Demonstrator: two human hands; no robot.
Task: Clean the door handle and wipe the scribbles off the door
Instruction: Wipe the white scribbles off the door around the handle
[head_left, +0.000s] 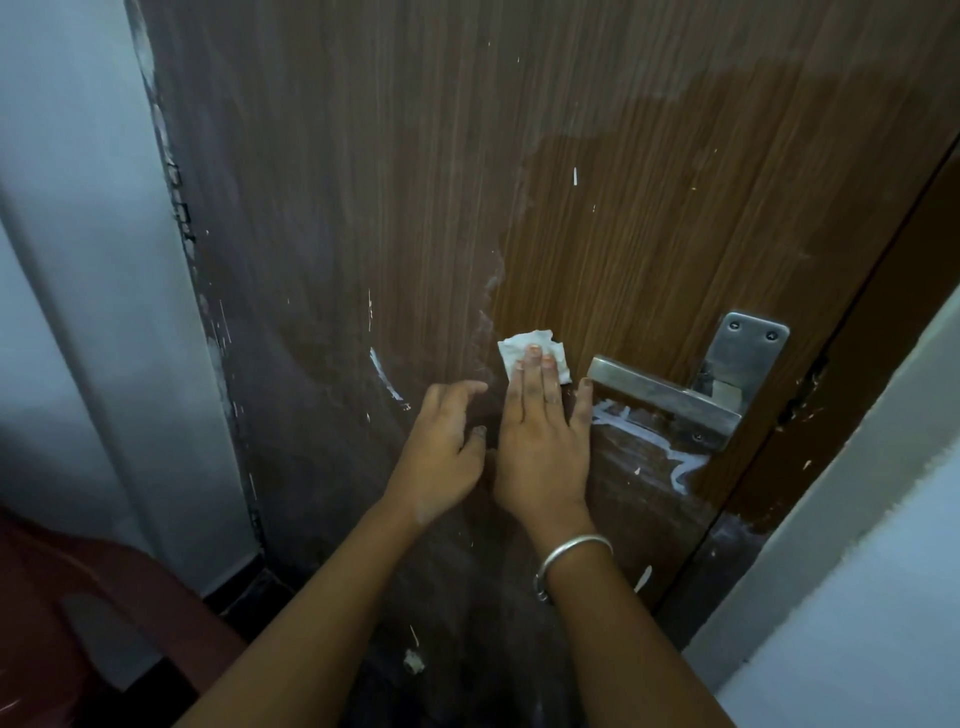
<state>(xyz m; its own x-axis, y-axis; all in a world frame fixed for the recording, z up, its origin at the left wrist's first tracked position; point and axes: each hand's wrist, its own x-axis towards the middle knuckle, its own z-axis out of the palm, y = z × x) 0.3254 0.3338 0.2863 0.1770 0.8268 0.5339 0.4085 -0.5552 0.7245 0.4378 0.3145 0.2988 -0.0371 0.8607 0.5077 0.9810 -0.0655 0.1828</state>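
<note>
A brown wooden door (597, 171) fills the view, its left half dull and smeared, its right part darker and cleaner. A steel lever handle (665, 397) on a steel plate (748, 353) sits at the right. White chalk scribbles (644, 434) run under the handle, and a curved white stroke (385, 376) lies further left. My right hand (543, 441) lies flat on the door and presses a small white tissue (519, 351) under its fingertips, just left of the handle's end. My left hand (447, 447) rests beside it, fingers spread, holding nothing.
A pale wall (78, 260) borders the door on the left, with chipped paint along the frame. A white wall edge (857, 519) stands at the right. A dark red plastic chair (78, 613) sits at the lower left.
</note>
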